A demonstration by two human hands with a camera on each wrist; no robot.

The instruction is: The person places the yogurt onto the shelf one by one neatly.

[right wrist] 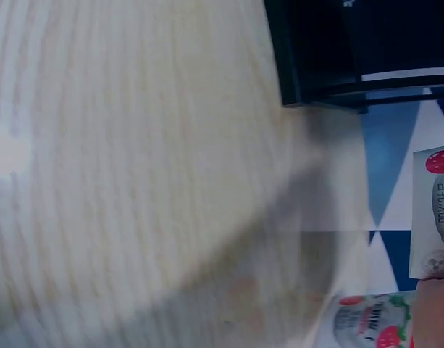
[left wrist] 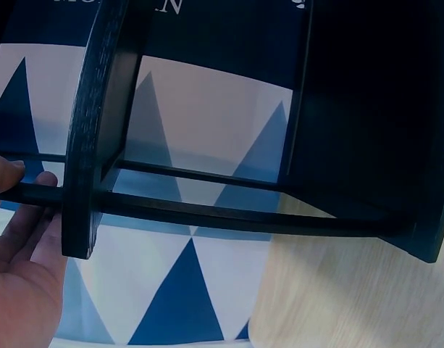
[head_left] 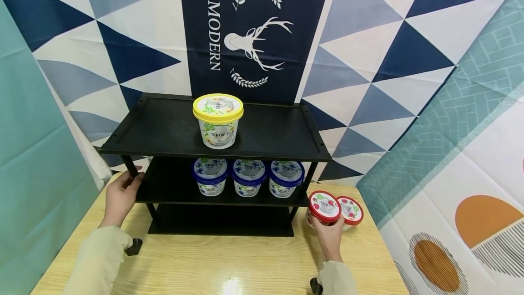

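The left hand (head_left: 123, 194) curls its fingers round the left post (head_left: 130, 166) of the black shelf (head_left: 266, 126); a firm, even hold would best keep it from shifting. The right hand (head_left: 329, 235) grips a red-lidded tub (head_left: 324, 204) at its fingertips, ideally kept level and clear of the second red-lidded tub (head_left: 351, 210), right of those fingers. The right wrist view cuts off much of the held tub; in the head view, fingers hide part of its lower side.

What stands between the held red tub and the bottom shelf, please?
Moving straight sideways, the held red tub in the right hand would probably meet the right front post of the rack. Nothing visible blocks the bottom shelf from its open front.
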